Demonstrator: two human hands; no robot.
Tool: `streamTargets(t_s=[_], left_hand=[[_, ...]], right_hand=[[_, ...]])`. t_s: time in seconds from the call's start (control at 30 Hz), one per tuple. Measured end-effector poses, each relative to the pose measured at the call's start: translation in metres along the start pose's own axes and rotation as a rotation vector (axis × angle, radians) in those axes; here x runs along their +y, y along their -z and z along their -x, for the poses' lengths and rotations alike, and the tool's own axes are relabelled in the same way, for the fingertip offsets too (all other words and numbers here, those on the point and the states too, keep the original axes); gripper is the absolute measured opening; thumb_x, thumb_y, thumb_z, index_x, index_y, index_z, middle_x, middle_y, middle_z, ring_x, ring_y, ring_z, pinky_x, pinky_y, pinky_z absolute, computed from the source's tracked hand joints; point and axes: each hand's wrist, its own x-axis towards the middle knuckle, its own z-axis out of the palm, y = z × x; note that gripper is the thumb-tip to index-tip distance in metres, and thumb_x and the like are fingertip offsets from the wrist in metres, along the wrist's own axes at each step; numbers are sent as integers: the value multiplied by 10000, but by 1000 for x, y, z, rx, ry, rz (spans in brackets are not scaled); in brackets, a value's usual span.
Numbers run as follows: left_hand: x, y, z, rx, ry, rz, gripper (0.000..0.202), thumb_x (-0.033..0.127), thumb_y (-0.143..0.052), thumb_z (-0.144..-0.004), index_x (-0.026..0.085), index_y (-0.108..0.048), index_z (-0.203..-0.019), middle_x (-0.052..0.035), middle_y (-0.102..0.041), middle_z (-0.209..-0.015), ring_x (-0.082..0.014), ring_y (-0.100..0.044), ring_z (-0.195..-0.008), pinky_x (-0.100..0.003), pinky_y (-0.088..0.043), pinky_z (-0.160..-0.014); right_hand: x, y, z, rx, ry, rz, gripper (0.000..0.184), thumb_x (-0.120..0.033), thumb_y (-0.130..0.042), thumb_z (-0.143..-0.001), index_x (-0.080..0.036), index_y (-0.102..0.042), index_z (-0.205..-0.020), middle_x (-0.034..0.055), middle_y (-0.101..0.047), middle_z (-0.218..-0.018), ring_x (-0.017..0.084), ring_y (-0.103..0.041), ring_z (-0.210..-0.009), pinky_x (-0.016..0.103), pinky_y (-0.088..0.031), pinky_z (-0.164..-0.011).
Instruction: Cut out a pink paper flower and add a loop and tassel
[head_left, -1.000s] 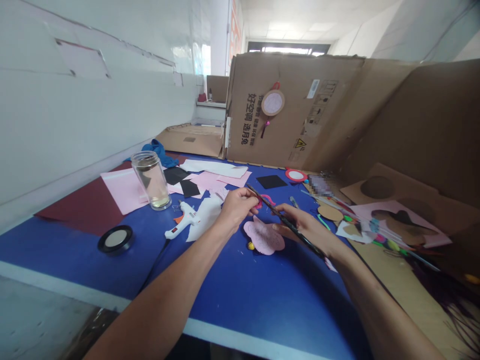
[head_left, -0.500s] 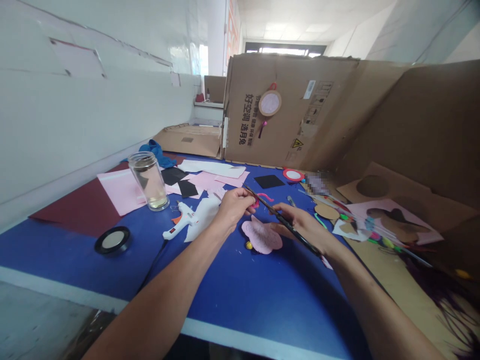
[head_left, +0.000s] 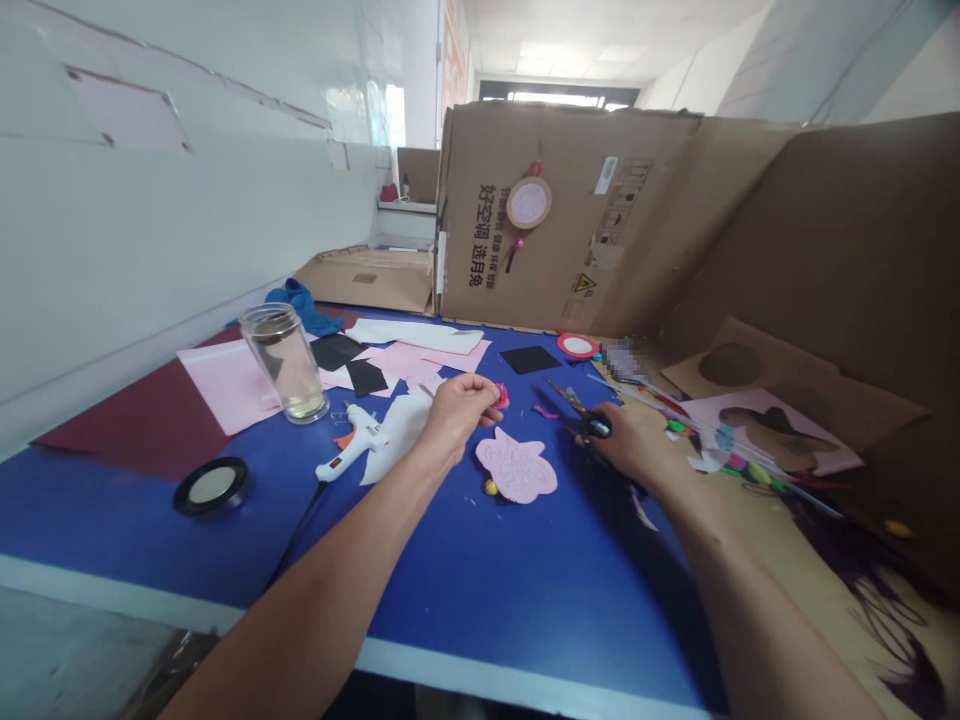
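Between the thumb and fingers of my left hand (head_left: 459,412) is a small curled pink pipe cleaner (head_left: 502,397). My right hand (head_left: 630,437) grips black scissors (head_left: 571,397) with their blades pointing to the upper left, apart from the curl. On the blue table between the hands lies a short pink pipe cleaner piece (head_left: 545,412). Nearer to me is a flower-shaped pale pink cutout (head_left: 517,470) with faint lines on it. A small yellow ball (head_left: 490,487) touches or sits beside its lower left edge.
A white glue gun (head_left: 352,440) with a cord, a glass jar of liquid (head_left: 289,365) and a black tape roll (head_left: 212,486) are on the left. Pink, white and black paper scraps lie behind. A large cardboard box (head_left: 570,250) walls the back; cut cardboard and craft bits crowd the right.
My right hand has drawn the scissors right, away from my left hand. The pink strand beyond the blades is now a loose piece on the table; the curl stays in my left hand.
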Motion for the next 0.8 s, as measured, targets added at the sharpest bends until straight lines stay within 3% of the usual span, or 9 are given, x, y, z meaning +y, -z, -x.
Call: streamTargets(t_s=[0.23,0.4,0.53,0.63,0.8], left_hand=[[-4,-1,-1,-4,3,-6,141,116,-684,-900,176,-687,-772,-75,-792,-825,-108,-675,-606,-235,-500,-582],[-2,-2,0,3,-4,-4,129,121,-676,-911,171,-696,-794,-79,-799,-840,-107,-678,-609,-235,-505,-585],[-1,-1,-2,13,-2,-4,135,119,-669,-919,169,-696,-796,-73,-796,-833,-100,-671,-601,-229,-496,-580],[-2,0,-3,18,-10,-7,127,128,-679,-914,171,-699,-796,-63,-791,-825,-101,-672,-600,-229,-491,-574],[-2,-2,-1,9,-13,-8,127,132,-679,-908,172,-689,-788,-61,-789,-835,-94,-660,-587,-223,-470,-552]], right_hand=[[14,-7,-1,21,-79,50,372,-285,-639,-923,-172,-774,-1251,220,-803,-1176,383,-735,-1172,408,-517,-939],[2,3,2,82,-123,41,418,-334,-604,-962,-191,-752,-1325,208,-800,-1207,379,-731,-1182,409,-525,-921],[-16,15,7,61,-59,-19,407,-375,-653,-942,-270,-775,-1316,149,-820,-1151,367,-743,-1124,410,-526,-899],[-32,19,10,-21,-33,-250,396,-409,-719,-902,-278,-789,-1269,97,-829,-1032,333,-766,-1008,386,-547,-833],[-64,14,5,-210,-172,-915,364,-398,-725,-911,-246,-740,-1242,64,-811,-949,252,-791,-847,317,-604,-658]])
